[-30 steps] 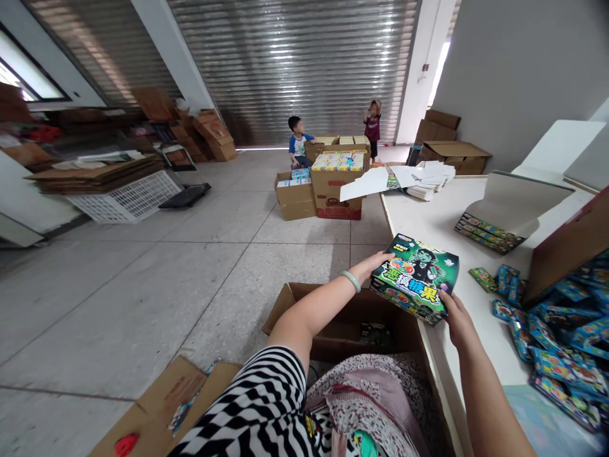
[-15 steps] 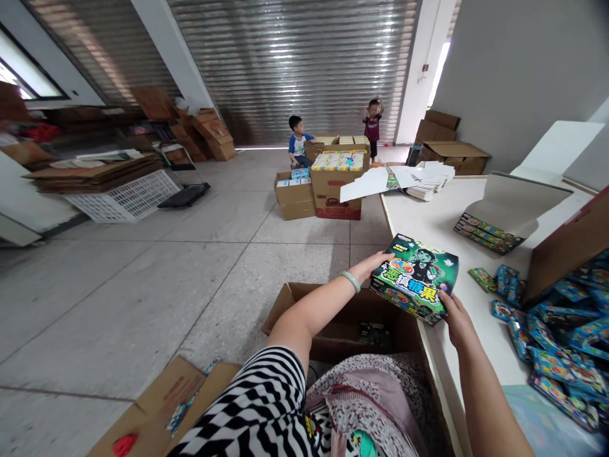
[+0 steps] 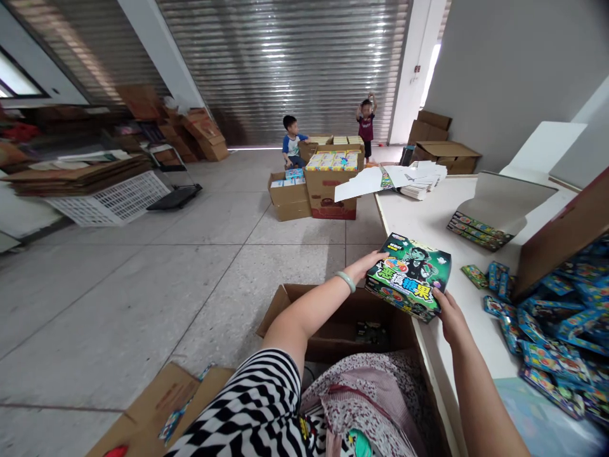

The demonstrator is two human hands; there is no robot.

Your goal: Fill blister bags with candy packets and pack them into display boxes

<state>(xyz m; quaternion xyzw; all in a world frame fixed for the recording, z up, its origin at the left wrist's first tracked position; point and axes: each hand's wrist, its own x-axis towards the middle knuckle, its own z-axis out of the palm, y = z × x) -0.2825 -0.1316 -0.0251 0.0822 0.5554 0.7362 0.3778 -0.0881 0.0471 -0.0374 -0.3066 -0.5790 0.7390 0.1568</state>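
A closed green and black candy box (image 3: 410, 274) is held between my two hands, above the table's near left edge and the open carton. My left hand (image 3: 368, 265) grips its left side, a pale bangle on the wrist. At the lower right corner, my right hand (image 3: 448, 311) is closed on the box. Below it, an open cardboard carton (image 3: 323, 349) stands on the floor, with a dark printed box (image 3: 373, 332) partly visible inside. An open display box (image 3: 485, 225) with several green packets stands further back on the white table (image 3: 409, 219).
Many blue candy packets (image 3: 556, 330) lie at the right by a tilted brown carton (image 3: 561, 228). Flat white box blanks (image 3: 419, 178) are stacked at the table's far end. Filled cartons (image 3: 332, 190) and two people stand beyond. Flattened cardboard (image 3: 162, 406) covers the floor at lower left.
The whole view has shifted slightly, so the scene sits a little further left. Both hands keep their hold on the candy box. The far right person's arms are raised higher.
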